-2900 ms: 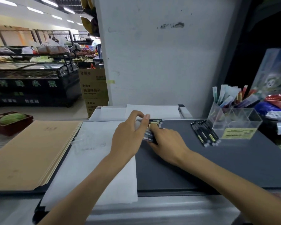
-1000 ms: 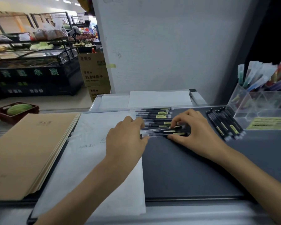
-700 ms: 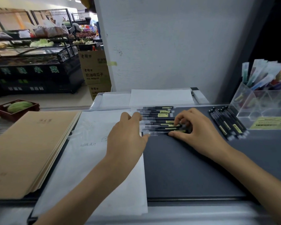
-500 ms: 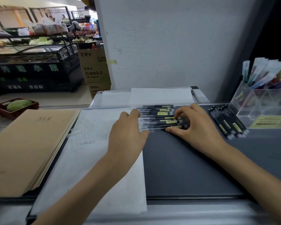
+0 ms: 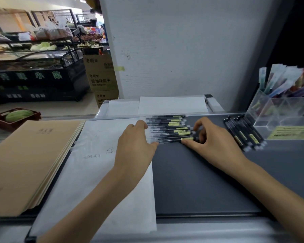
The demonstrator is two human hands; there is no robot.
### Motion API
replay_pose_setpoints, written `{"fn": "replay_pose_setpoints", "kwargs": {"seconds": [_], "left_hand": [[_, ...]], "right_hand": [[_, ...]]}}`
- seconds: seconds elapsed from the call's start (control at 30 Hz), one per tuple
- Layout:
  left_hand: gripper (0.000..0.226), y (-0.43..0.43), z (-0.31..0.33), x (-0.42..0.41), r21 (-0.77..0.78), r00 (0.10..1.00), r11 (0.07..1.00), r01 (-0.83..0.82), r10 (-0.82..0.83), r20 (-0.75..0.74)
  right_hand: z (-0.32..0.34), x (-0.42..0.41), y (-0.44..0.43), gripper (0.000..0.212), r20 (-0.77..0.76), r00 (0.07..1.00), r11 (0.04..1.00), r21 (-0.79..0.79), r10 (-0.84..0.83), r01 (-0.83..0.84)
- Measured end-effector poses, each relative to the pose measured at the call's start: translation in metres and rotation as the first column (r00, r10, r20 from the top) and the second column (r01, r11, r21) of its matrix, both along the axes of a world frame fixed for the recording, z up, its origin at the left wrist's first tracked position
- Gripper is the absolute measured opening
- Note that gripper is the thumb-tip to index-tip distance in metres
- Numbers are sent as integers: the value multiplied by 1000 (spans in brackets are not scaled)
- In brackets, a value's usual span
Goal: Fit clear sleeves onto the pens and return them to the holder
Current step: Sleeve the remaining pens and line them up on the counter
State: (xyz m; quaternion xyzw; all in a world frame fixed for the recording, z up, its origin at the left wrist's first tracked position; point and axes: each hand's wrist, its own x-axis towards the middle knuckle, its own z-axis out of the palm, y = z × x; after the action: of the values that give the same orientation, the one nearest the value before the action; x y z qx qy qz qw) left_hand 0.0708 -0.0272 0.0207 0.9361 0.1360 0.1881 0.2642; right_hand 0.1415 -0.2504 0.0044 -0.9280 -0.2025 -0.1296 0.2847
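Observation:
A row of several black pens (image 5: 168, 128) with yellow labels, in clear sleeves, lies side by side at the back of the dark grey mat (image 5: 200, 181). My left hand (image 5: 135, 142) presses against their left ends, fingers fairly straight. My right hand (image 5: 212, 142) is at their right ends, its thumb against the nearest pen and its fingers curled over the row. A second group of black pens (image 5: 242, 132) lies beside the clear acrylic holder (image 5: 284, 116) at the right, which has packaged items in its back compartments.
A white sheet of paper (image 5: 95, 172) lies under my left arm, and a stack of brown booklets (image 5: 25, 163) sits left of it. A white pillar (image 5: 182, 50) rises directly behind the counter. A red tray (image 5: 16, 116) with a green melon stands at far left.
The bundle I held between both hands is now spread into a flat row on the mat. My hands have stayed at its two ends, nudging the pens together.

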Motion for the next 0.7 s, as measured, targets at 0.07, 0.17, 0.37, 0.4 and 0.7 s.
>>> {"fn": "replay_pose_setpoints", "kwargs": {"seconds": [0.07, 0.17, 0.37, 0.4, 0.7], "left_hand": [[50, -1, -1, 0, -11, 1000, 1000, 3, -2, 11], [46, 0, -2, -1, -6, 1000, 1000, 4, -3, 24], [40, -1, -2, 1, 20, 999, 1000, 5, -6, 52], [39, -1, -2, 1, 28, 998, 1000, 1, -3, 56], [41, -9, 0, -8, 254, 996, 967, -32, 11, 84]], "right_hand": [[-1, 1, 1, 44, 9, 1000, 1000, -10, 2, -2], [-3, 3, 1, 43, 19, 1000, 1000, -15, -2, 3], [-3, 6, 7, 43, 14, 1000, 1000, -5, 0, 0], [-2, 7, 8, 43, 14, 1000, 1000, -8, 2, -2], [-1, 2, 6, 44, 27, 1000, 1000, 5, 7, -7]]}}
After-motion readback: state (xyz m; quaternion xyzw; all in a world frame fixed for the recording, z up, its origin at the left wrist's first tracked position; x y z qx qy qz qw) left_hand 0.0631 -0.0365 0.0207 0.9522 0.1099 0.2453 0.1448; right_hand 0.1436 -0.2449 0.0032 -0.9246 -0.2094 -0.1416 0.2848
